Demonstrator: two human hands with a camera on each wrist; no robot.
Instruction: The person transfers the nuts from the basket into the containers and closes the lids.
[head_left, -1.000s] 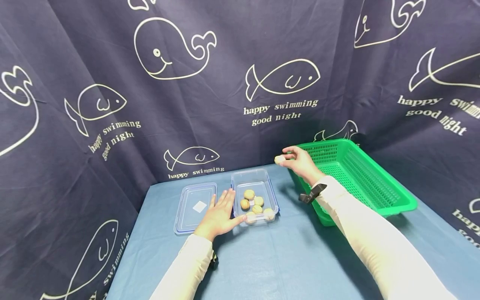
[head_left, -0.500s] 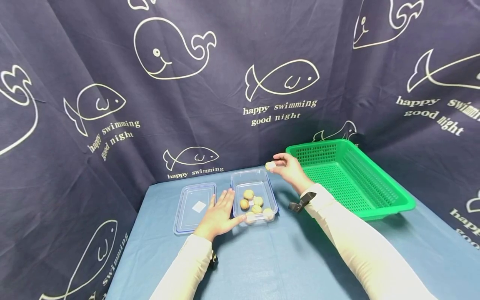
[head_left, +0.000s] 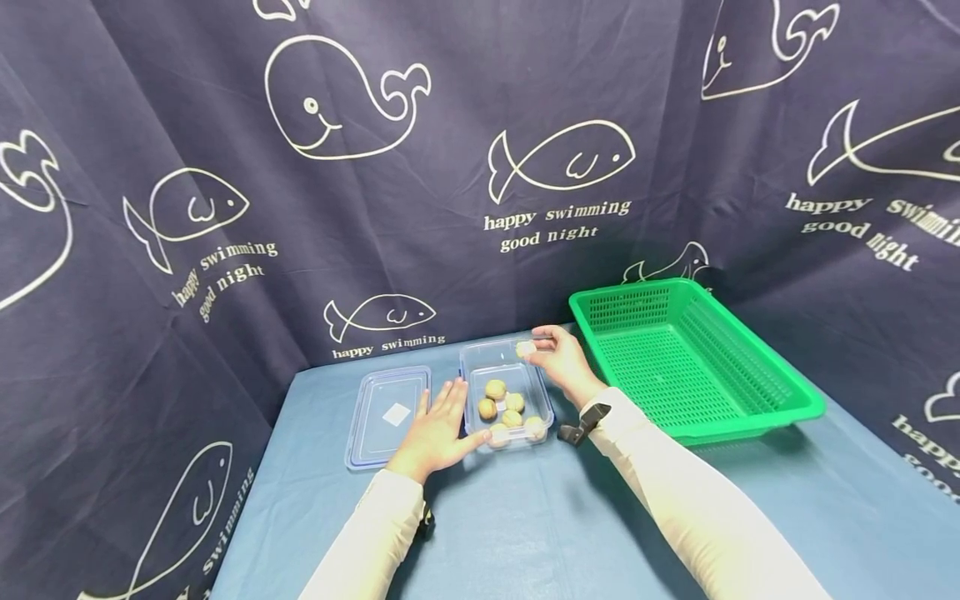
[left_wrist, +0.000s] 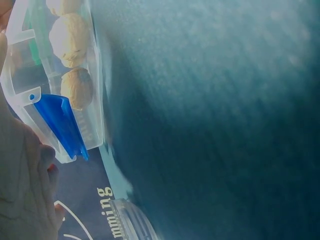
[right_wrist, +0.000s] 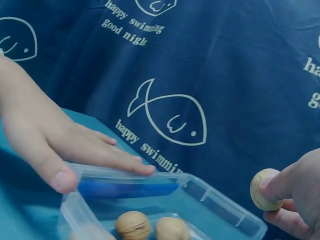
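My right hand (head_left: 562,364) pinches a walnut (right_wrist: 266,189) between thumb and fingers, over the far right corner of a clear plastic box (head_left: 545,392). Several walnuts (right_wrist: 133,225) lie inside the box, mostly toward its near end. With fingers straight, my left hand (head_left: 435,433) rests along the box's left rim, thumb at the near corner. In the left wrist view a blue latch (left_wrist: 61,125) hangs from the box's side, close by the fingers. The right wrist view shows the left fingers lying along the rim.
The clear lid (head_left: 375,442) with a blue seal and a white label lies left of the box. A large green basket (head_left: 780,379) stands at the right, its rim higher than the box. A dark printed curtain (head_left: 375,208) hangs behind the blue-covered table (head_left: 495,525).
My right hand has moved left and down with the walnut, from the green basket's near left edge to over the box. My left hand has stayed at the box's rim.
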